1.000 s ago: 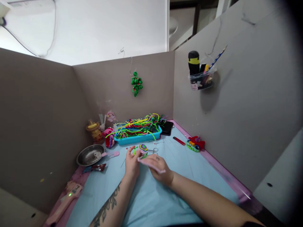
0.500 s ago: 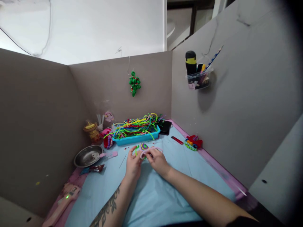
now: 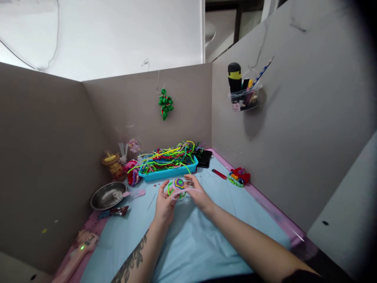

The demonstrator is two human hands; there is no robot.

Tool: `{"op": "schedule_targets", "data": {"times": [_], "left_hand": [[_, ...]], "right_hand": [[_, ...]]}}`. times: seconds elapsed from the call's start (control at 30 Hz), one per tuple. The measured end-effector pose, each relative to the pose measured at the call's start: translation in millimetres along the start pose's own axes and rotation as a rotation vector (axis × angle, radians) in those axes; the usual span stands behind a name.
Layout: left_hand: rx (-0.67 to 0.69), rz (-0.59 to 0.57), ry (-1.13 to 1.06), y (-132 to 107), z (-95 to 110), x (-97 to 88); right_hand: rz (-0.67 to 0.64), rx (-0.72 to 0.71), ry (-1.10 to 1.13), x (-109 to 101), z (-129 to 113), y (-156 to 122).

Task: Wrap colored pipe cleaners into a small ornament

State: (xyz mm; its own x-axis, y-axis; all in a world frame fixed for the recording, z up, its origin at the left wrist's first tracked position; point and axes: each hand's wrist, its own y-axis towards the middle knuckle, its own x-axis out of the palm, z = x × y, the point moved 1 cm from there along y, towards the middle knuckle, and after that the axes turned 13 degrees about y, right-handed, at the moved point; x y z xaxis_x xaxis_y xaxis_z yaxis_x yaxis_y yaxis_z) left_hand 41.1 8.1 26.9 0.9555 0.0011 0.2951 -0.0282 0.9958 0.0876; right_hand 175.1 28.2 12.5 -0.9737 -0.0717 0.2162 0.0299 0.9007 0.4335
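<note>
Both of my hands meet over the light blue table mat [image 3: 188, 243]. My left hand [image 3: 163, 204] pinches a small round pipe-cleaner piece [image 3: 178, 184] of purple, yellow and green. A pink pipe cleaner [image 3: 188, 191] curls around that piece, and my right hand [image 3: 198, 195] grips it with closed fingers. Just behind my hands stands a blue tray [image 3: 167, 172] heaped with several coloured pipe cleaners.
A metal bowl [image 3: 108, 195] and a pink spoon-like tool [image 3: 135, 193] lie at the left. A glue gun [image 3: 77, 251] rests at the near left edge. A red pen [image 3: 218, 174], a red toy piece [image 3: 240, 176] and a black phone [image 3: 204, 158] sit right. Grey partition walls enclose the desk.
My right hand has moved away from me, carrying the pink pipe cleaner up to the round piece and bending it around that piece. The left hand has stayed on the piece.
</note>
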Motion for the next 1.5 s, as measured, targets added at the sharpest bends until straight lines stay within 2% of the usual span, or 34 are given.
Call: {"op": "schedule_targets", "data": {"times": [0.1,0.17,0.23,0.4,0.53,0.8,0.87,0.97,1.07,1.27,1.4,1.5], "left_hand": [[-0.027,-0.051,0.02,-1.6,0.0,1.8],[-0.034,-0.066,0.044,-2.5,0.0,2.7],[-0.035,-0.062,0.083,-3.0,-0.1,2.6],[-0.001,-0.048,0.159,-2.8,-1.2,1.3],[0.021,0.008,0.208,-2.2,-3.2,0.8],[-0.029,0.072,0.182,1.1,-4.8,0.4],[-0.05,0.094,0.13,1.9,-3.7,-0.6],[-0.073,0.105,0.059,2.8,-2.0,-2.5],[-0.079,0.099,0.025,3.3,-1.4,-3.2],[-0.04,0.113,0.078,1.1,-2.4,-0.7],[0.019,0.095,0.181,-1.2,-4.7,2.4],[0.041,0.071,0.223,-2.7,-5.4,4.7]], "right_hand": [[-0.148,0.22,0.255,0.2,-3.0,1.1],[-0.167,0.288,0.325,0.8,-5.5,0.1],[-0.147,0.297,0.343,1.0,-5.7,-0.8],[-0.124,0.224,0.264,-0.6,3.1,-0.3],[-0.135,0.194,0.176,-0.5,7.9,1.6],[-0.162,0.118,0.01,1.4,6.4,3.8],[-0.124,0.044,-0.089,0.4,4.2,1.0],[-0.056,-0.168,-0.27,-0.4,-4.3,-6.0],[-0.106,-0.287,-0.416,2.4,-14.5,-12.8],[-0.185,-0.296,-0.496,14.2,-26.5,-23.2],[-0.268,-0.216,-0.355,22.4,-25.1,-28.3],[-0.231,-0.13,-0.202,21.9,-19.9,-24.7]]}}
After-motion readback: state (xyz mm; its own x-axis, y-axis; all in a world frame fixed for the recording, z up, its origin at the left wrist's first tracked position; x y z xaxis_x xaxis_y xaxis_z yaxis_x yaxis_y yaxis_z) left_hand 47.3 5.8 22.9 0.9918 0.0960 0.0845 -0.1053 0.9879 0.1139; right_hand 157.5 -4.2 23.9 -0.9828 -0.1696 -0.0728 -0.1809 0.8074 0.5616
